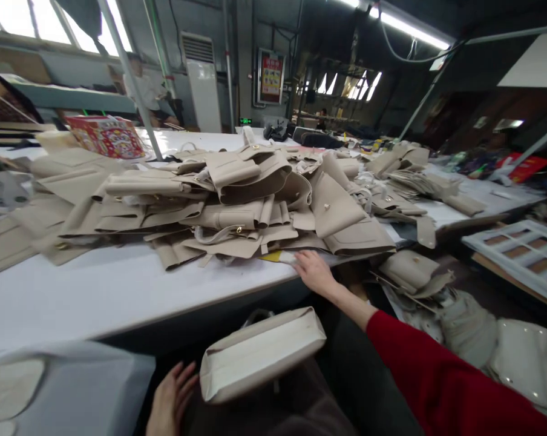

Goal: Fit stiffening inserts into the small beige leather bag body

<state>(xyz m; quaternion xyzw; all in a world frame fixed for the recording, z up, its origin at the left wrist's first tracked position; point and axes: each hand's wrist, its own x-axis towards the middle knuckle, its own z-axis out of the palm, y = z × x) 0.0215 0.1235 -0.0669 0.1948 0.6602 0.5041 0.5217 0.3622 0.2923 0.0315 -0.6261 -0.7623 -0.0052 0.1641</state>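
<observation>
The left hand (pixel 172 396) sits open beside the bag (pixel 264 354) on the lap (pixel 301 406); unsteadied, that could slide off! Right hand (pixel 313 272) at the surface (pixel 119 297) edge, grip I can't tell; a snag could topple that pile (pixel 241 215).

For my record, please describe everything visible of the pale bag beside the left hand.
The pale bag is boxy, beige, leatherlike, with creased corners and a long, whiter panel facing the camera. It lies slanted, right end higher in view, apparently on the lap; a dark loop shows behind it. The open left hand is by its left end; contact unclear.
</observation>
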